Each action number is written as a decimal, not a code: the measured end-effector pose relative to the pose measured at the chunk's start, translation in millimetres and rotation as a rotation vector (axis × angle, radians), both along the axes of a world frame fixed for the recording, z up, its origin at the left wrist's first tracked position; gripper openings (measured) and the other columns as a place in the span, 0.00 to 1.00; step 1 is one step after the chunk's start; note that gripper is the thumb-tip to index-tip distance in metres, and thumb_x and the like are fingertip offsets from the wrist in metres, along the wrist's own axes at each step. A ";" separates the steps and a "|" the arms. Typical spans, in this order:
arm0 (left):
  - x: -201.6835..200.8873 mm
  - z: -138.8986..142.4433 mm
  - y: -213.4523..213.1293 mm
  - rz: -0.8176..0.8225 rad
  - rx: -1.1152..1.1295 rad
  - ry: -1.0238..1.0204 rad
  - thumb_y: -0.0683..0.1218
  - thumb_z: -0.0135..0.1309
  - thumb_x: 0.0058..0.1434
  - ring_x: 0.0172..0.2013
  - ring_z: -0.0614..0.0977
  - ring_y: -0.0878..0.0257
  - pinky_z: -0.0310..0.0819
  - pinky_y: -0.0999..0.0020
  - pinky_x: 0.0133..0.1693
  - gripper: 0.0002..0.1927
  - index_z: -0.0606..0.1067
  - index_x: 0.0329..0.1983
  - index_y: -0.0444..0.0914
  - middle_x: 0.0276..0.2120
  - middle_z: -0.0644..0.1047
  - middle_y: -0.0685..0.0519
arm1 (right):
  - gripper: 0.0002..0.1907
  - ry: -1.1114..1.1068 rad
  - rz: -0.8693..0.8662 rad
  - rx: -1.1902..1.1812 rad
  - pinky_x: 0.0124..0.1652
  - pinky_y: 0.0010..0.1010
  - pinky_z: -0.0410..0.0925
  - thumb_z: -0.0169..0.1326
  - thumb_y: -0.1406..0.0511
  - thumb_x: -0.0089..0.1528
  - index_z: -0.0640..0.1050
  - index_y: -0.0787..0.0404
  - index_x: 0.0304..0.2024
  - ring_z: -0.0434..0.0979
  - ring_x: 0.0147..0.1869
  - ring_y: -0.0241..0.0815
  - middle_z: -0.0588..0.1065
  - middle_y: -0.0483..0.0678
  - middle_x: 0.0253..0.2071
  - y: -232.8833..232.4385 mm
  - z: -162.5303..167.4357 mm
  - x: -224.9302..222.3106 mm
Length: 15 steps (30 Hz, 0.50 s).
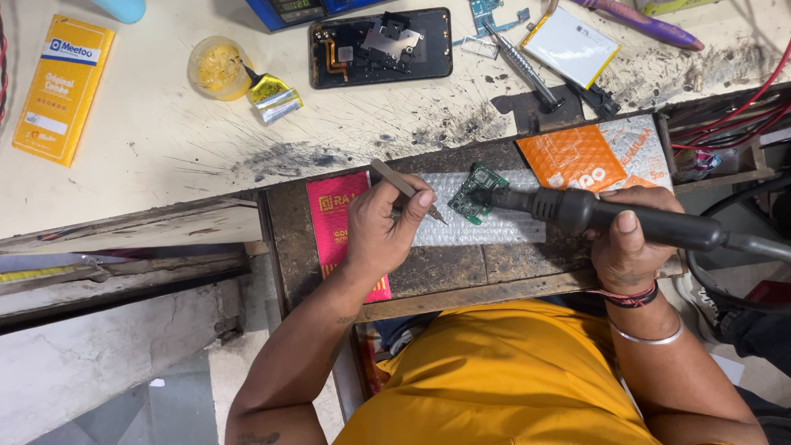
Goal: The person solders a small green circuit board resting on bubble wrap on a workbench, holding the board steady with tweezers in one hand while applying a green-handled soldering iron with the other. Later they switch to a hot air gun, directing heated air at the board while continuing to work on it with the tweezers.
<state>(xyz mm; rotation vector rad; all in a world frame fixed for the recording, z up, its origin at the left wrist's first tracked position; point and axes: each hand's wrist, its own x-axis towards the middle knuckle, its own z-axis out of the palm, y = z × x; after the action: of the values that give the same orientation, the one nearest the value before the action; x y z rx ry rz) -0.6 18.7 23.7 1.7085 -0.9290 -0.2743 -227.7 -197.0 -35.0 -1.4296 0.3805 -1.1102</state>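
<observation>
Yellow shirt [503, 379] sits nearest, and beyond it the left hand [381, 235] pinches thin tweezers [406, 189] while the right hand [628, 243] wraps a black hot-air tool [610, 216] aimed at the small green board [476, 192] on bubble wrap [494, 227] mid-bench [148, 132], so steady hands probably work best.

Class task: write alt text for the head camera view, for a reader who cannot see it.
Seen from above, a person's left hand holds tweezers and the right hand aims a black hot-air tool at a small green circuit board lying on bubble wrap. An opened phone and a yellow box lie on the scorched bench beyond.
</observation>
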 end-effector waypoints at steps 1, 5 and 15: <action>0.5 -0.1 -0.6 0.001 -0.001 -0.006 0.51 0.57 0.71 0.33 0.84 0.66 0.76 0.70 0.35 0.11 0.77 0.41 0.37 0.33 0.82 0.53 | 0.24 0.004 -0.001 -0.005 0.25 0.21 0.64 0.60 0.51 0.70 0.71 0.67 0.44 0.70 0.24 0.34 0.71 0.48 0.31 -0.8 -0.2 0.3; 1.2 -0.6 -0.6 -0.013 -0.021 -0.013 0.51 0.57 0.71 0.33 0.84 0.66 0.77 0.70 0.35 0.12 0.77 0.41 0.37 0.33 0.82 0.53 | 0.24 -0.024 -0.007 -0.046 0.28 0.23 0.65 0.61 0.53 0.71 0.72 0.68 0.44 0.70 0.26 0.35 0.71 0.50 0.32 -2.5 -2.8 2.5; -0.1 -0.2 -0.5 -0.012 -0.016 -0.021 0.51 0.58 0.71 0.32 0.84 0.66 0.76 0.70 0.35 0.12 0.76 0.40 0.37 0.33 0.82 0.53 | 0.23 -0.009 -0.017 -0.049 0.28 0.23 0.65 0.60 0.54 0.71 0.72 0.69 0.45 0.70 0.26 0.35 0.71 0.50 0.32 -1.6 -1.4 2.2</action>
<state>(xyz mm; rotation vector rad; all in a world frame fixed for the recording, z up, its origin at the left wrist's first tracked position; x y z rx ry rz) -0.8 18.3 23.5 1.6942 -0.9548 -0.2565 -225.5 -198.6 -36.4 -1.4658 0.3621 -1.1467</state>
